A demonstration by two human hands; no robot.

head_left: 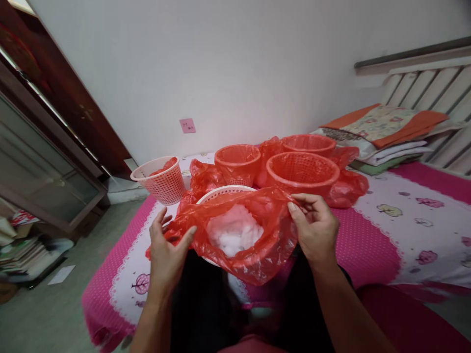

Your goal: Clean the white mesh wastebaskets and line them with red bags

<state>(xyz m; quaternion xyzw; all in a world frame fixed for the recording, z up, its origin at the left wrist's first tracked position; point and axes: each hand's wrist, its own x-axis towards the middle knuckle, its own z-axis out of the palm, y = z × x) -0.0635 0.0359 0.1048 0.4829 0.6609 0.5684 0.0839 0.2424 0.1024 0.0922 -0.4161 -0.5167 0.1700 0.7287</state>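
A thin red plastic bag [257,267] spreads over a white perforated basket [224,190] in front of me, its mouth held wide. Inside the bag lies a soft white bundle [235,230], too indistinct to name. My right hand [318,228] pinches the bag's right edge between thumb and fingers. At the bag's left side is my left hand [167,255], its thumb stretched away from the fingers and the crumpled film between them. The bag hides most of this basket.
Behind stand two red-lined baskets [237,159] [303,171], another red-lined basket [309,142] and a white basket [174,185] with red film inside. Folded cloths [390,125] are stacked at right by a radiator [434,88]. A pink patterned bedspread [368,240] lies underneath.
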